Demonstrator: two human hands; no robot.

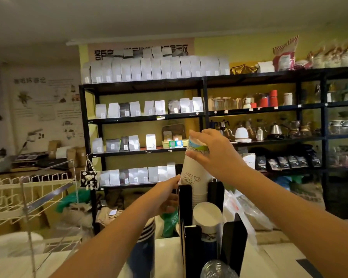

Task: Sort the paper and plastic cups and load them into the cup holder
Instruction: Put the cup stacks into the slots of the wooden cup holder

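A black cup holder with upright dividers stands on the counter in front of me. A tall stack of white paper cups with printed drawings stands in its far slot. My right hand grips the top of that stack from the right. My left hand holds the holder's left wall. A second stack of white paper cups fills the middle slot. Clear plastic cups show at the near slot, at the bottom edge.
A blue striped cup stack stands left of the holder. A white wire rack sits on the counter at the left. Black shelves with white bags, kettles and jars fill the wall behind. Plastic bags lie right of the holder.
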